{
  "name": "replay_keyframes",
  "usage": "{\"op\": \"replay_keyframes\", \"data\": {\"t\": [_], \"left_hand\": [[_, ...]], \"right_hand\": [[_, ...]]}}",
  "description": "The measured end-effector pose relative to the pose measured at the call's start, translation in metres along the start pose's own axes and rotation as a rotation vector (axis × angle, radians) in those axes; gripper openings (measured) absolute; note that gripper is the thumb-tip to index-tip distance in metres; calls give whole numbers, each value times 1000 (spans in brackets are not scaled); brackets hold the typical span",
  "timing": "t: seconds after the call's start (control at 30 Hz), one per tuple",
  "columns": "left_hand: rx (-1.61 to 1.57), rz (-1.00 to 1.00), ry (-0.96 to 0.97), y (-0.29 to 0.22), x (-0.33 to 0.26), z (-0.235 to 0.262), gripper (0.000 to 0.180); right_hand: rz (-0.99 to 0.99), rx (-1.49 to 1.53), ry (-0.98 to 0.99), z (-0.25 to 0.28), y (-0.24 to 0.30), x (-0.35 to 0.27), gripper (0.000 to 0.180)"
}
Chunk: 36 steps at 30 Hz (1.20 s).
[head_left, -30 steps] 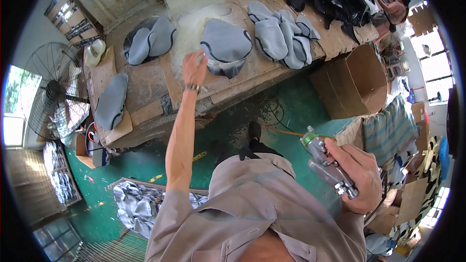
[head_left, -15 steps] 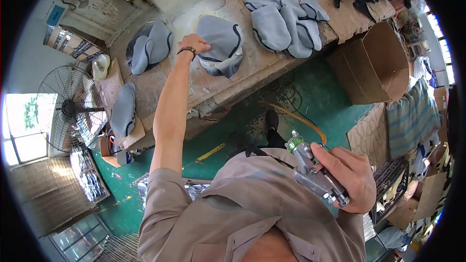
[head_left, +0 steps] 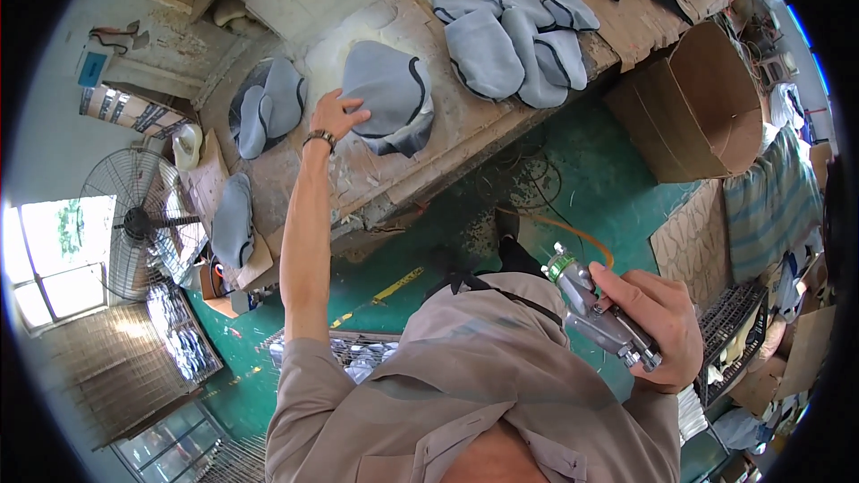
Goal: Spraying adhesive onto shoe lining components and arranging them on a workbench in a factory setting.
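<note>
My right hand is wrapped round a metal spray gun with a green ring, held close to my body at the right. Over the workbench my left hand has its fingers apart and holds nothing. Beside its fingertips lies a grey fabric shoe upper with black edging, on top of a whitish and dark layer. To the left of that hand rests a pair of similar grey pieces. Several more grey pieces are bunched together farther right on the bench.
The worn workbench has a pale residue patch. One grey piece lies on cardboard at its left end, near a standing fan. A large cardboard box stands right of the bench. An orange hose trails over the green floor.
My left hand has let go of the grey upper's edge and drawn back slightly to the left, its fingers spreading. The spray gun stays in my right hand. The whole view has shifted a little.
</note>
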<state>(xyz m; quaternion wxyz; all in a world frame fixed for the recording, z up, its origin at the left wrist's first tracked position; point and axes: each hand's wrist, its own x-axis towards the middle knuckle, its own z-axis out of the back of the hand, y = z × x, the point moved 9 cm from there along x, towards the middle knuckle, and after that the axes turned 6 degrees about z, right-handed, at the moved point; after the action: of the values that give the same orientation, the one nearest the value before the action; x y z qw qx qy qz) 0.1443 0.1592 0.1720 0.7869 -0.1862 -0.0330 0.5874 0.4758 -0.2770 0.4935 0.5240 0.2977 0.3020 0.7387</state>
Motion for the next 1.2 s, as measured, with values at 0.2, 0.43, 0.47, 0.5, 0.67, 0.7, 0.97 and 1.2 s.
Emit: {"op": "replay_keyframes", "data": {"t": [0.2, 0.43, 0.47, 0.5, 0.67, 0.7, 0.97, 1.2], "left_hand": [[-166, -17, -55, 1, -10, -1, 52], [-1106, 220, -481, 31, -87, 32, 48], [-1171, 213, -501, 31, -108, 30, 43], [-1208, 280, -491, 35, -132, 18, 42], [-1351, 508, -356, 79, -252, -92, 34], [-1289, 620, -295, 96, -277, -126, 32], [-849, 1164, 326, 163, -490, -353, 22], [-770, 1284, 601, 166, -552, -420, 16]], "right_hand": [[-106, -5, -178, 27, -28, 16, 75], [-159, 77, -270, 44, -30, 66, 58], [-134, 63, -252, 43, -27, 72, 58], [-147, 35, -226, 42, -27, 77, 58], [-26, -23, -110, 41, -7, 99, 62], [10, -72, -46, 36, 0, 101, 62], [-19, -313, -4, 33, 19, 101, 70], [198, -176, 105, 15, 48, 103, 77]]}}
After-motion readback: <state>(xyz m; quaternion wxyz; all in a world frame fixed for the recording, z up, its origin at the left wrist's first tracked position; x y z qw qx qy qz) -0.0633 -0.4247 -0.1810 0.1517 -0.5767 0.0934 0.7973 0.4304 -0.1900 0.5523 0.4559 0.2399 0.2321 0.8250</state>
